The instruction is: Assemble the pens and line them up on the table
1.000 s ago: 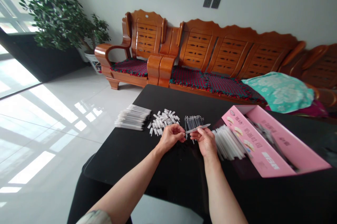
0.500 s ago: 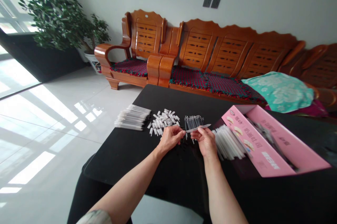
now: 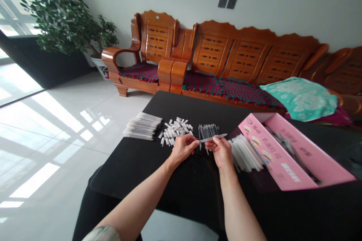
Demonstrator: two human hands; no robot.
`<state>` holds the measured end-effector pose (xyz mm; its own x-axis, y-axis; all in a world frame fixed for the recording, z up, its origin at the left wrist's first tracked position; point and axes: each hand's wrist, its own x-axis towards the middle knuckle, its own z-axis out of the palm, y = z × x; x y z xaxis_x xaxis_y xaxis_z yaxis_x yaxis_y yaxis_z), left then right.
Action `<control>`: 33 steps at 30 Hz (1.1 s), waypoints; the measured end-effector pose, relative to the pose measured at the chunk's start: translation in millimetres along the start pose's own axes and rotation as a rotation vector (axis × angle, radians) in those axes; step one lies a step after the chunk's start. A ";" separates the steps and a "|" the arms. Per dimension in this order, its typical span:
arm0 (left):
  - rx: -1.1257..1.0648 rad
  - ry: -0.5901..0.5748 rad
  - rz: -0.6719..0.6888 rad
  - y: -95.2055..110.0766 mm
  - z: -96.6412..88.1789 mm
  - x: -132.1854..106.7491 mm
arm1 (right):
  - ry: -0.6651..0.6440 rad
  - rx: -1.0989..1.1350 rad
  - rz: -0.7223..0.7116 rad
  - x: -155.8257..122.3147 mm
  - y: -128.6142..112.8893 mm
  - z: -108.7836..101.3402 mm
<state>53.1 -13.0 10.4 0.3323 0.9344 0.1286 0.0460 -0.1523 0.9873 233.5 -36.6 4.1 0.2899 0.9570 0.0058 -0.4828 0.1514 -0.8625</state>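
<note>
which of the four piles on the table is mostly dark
The thin pen refills, between the white caps and the translucent barrels; those two piles and the leftmost pens are mostly whitish.

The only writing is on the pink box (image 3: 278,165). Its near side has a row of big dark Chinese letters (image 3: 267,146). The last two look like 吐司, but the rest are too blurry to read. Near one end is a white patch of marks (image 3: 290,172), also too fuzzy. More dark letters (image 3: 295,141) stand on the inside wall, blurred too.
</note>
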 end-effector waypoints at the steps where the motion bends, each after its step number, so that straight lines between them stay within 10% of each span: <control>1: 0.044 -0.010 0.016 1.4 -1.0 -0.4 | -0.001 0.000 0.000 -0.1 0.0 0.2; 33: 0.191 -0.029 0.091 4.4 -3.5 -1.1 | 0.002 -0.016 0.008 -0.8 -0.7 2.1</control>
<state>49.6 -13.6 14.9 0.3699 0.9048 0.2110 0.1912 -0.2964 0.9357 231.9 -36.9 5.7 0.2878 0.9577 -0.0019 -0.4718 0.1401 -0.8705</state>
